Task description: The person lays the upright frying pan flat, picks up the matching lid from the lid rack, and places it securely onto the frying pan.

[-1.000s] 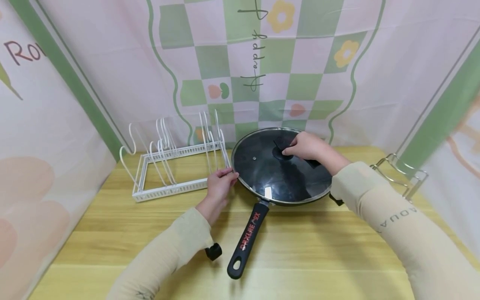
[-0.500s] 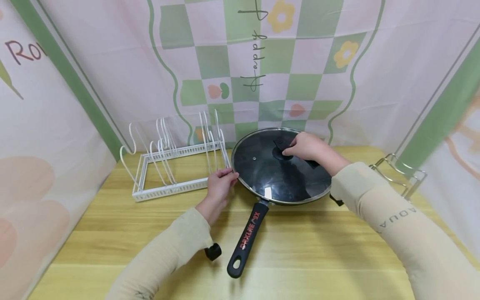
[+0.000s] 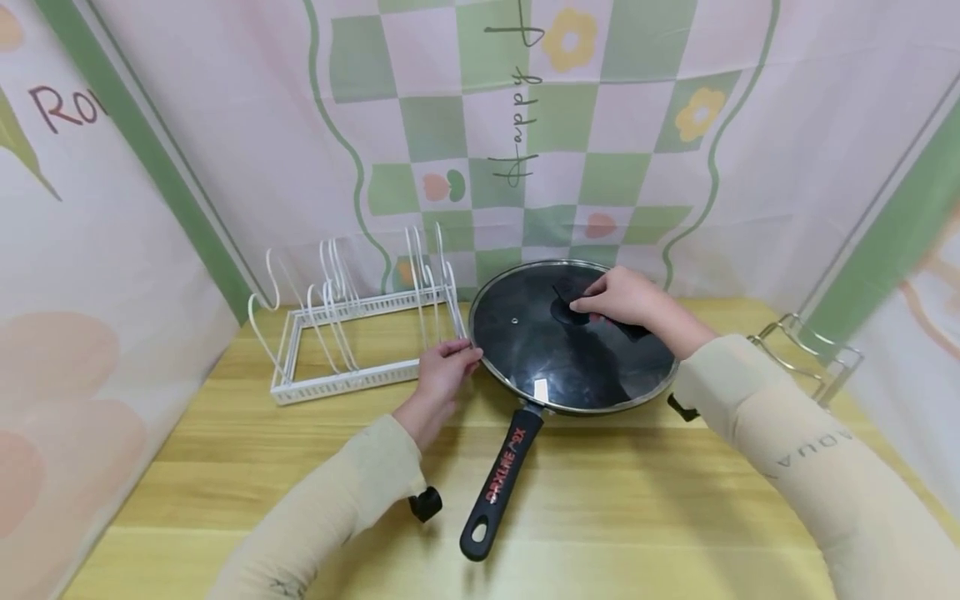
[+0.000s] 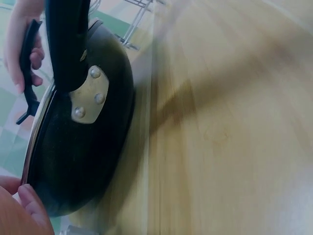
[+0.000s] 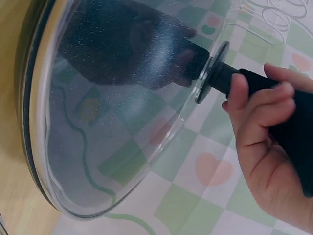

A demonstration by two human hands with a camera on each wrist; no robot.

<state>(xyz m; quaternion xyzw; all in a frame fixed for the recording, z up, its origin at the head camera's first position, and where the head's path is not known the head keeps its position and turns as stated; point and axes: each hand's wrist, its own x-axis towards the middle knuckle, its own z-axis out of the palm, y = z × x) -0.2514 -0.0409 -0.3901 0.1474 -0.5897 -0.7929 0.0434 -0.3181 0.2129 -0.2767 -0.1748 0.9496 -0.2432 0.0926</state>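
Note:
A black frying pan (image 3: 501,483) stands on the wooden table with its lettered handle toward me. Over it lies a round glass lid (image 3: 517,358) with a metal rim, a small vent hole and a black knob (image 5: 222,78). My right hand (image 3: 626,298) grips that knob, fingers curled round it in the right wrist view. At the lid's left edge is my left hand (image 3: 441,375), its thumb and finger pinching the rim; the left wrist view shows the fingertips (image 4: 32,200) there. The pan's dark side (image 4: 98,156) and riveted handle bracket (image 4: 90,95) fill much of that view.
A white wire rack (image 3: 352,382) with upright loops stands left of the pan, close to my left fingers. Behind my right forearm is a silver wire rack (image 3: 836,375). Printed cloth (image 3: 517,125) hangs behind the wooden table (image 3: 615,517) and at its sides.
The head view has shifted slightly, so everything sits a little lower and farther right. Both hands keep their places on the lid, and the pan shows no clear movement.

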